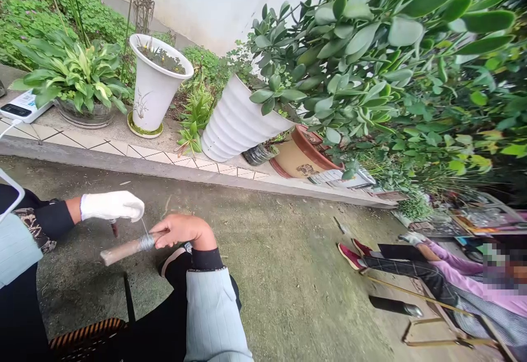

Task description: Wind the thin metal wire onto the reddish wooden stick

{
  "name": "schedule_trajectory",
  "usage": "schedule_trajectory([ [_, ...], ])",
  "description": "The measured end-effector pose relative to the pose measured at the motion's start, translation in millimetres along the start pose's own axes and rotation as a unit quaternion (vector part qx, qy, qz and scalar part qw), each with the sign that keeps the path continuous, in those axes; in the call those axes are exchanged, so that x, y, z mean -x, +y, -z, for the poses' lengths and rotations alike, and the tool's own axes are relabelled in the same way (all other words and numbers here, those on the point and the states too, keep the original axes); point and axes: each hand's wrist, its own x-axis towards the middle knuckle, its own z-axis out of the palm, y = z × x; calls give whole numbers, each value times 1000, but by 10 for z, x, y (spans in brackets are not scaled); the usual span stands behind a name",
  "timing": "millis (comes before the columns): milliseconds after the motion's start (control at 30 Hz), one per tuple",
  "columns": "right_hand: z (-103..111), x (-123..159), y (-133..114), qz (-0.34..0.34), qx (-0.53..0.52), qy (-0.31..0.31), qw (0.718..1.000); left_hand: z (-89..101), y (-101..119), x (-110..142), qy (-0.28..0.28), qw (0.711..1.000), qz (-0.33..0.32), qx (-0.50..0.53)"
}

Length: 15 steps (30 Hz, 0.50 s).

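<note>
My left hand [113,206], in a white knitted glove, is closed. A thin strand of wire or thread [144,226] runs from its fingertips down to a grey coil [146,241]. That coil is wrapped around a pale stick [121,253]. Bare and closed, my right hand [181,230] grips the stick at its coiled end, so the far end is hidden in the fingers. Just below the glove hangs a small reddish-brown piece [114,229] with a metallic top; whether the left hand holds it cannot be made out.
A raised planter ledge [164,170] crosses ahead, bearing a white pot [158,87], a ribbed white pot [239,120], a tan pot [302,156] and a white device [25,106] with a cable. At right, a person [444,274] sits beside a dark bottle [395,306].
</note>
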Motion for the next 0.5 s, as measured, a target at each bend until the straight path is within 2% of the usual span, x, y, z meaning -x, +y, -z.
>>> schedule_trajectory([
  [33,2,33,-12,46,-50,13,998,1,-35,-20,11,1000,-4,17],
  [100,19,78,-37,122,-134,137,974,-32,-122,-66,56,997,4,45],
  [167,48,79,-51,162,-196,286,924,-91,-205,-102,101,993,29,48],
  [233,83,41,-38,171,-227,387,877,-150,-245,-113,90,995,33,7],
  [300,114,-11,6,152,-233,439,854,-182,-218,-97,35,999,12,-38],
  [400,146,-51,107,76,-160,491,853,-150,-81,-44,-40,995,-41,-77],
  [500,144,-42,181,-39,10,521,852,-47,54,3,-28,996,-25,-84],
])
